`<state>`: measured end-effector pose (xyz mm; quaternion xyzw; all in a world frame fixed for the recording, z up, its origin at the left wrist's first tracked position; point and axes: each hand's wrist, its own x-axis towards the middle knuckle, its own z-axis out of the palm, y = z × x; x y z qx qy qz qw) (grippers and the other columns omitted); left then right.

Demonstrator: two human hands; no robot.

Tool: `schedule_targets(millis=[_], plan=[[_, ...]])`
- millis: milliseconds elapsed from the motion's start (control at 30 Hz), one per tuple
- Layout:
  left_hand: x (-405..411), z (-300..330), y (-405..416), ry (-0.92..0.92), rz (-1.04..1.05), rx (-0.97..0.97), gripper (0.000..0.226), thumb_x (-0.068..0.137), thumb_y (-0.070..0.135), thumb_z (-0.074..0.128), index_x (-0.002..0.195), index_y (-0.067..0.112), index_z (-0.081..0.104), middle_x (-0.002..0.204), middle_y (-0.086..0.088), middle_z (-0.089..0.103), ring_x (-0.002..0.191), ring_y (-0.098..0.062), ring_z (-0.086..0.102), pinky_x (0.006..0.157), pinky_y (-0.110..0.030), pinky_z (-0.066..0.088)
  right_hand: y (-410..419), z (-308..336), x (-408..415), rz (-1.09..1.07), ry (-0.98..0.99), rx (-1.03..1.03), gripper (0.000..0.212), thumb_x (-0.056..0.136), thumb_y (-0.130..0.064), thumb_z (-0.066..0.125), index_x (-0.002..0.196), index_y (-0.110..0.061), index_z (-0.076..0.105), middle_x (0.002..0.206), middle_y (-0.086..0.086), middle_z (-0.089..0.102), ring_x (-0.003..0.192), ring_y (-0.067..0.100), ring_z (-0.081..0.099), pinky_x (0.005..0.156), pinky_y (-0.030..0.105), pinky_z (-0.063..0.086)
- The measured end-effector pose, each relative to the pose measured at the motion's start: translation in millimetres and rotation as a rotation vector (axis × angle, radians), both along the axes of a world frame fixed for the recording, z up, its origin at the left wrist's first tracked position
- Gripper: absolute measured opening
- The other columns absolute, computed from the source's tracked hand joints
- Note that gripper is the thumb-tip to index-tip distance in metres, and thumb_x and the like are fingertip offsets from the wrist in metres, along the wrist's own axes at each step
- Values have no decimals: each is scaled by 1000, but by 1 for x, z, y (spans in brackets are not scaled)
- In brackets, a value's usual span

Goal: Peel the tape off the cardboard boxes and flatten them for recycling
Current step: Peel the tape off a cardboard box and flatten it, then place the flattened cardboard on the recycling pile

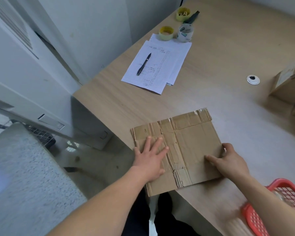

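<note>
Cardboard lies collapsed at the near edge of the desk, pinned flat under two hands.

Brown and creased, the flattened box [177, 150] sits with its near-left corner hanging past the desk [211, 65] edge; a strip of clear tape [200, 111] shows along its far edge. The left hand [151, 157] presses down with straight, spread fingers on the left panel, while the right hand [228, 160] curls round the right edge, thumb over the rim and fingers on top. Further out lie paper sheets [160, 65] with a pen [144, 64], tape rolls [166, 33], more boxes [289, 82] at the right and a red basket [279, 206] near the right forearm. Risk, as I judge it: the overhanging corner could tip the sheet off the desk if the pressing hand lifts, and the leftover tape may tear short when pulled.
</note>
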<state>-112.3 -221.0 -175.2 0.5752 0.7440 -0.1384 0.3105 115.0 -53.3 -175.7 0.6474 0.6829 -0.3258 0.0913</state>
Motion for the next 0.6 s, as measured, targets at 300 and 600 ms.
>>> schedule_targets(millis=[300,600], plan=[[21,6,-54,-336,1037,290,82,92,22,67,156,34,18,161,-4,14,143,-23,34,110,-33,36,-7,-3,-19,-141,218,-23,52,82,-37,78,121,-13,52,105,8,65,94,30,60,76,43,54],[8,20,-111,-235,1248,578,60,100,24,55,155,27,28,136,-3,42,105,-10,47,89,-23,35,-49,13,-68,-54,335,44,40,97,-50,52,106,-10,50,91,5,57,81,27,53,74,45,52]])
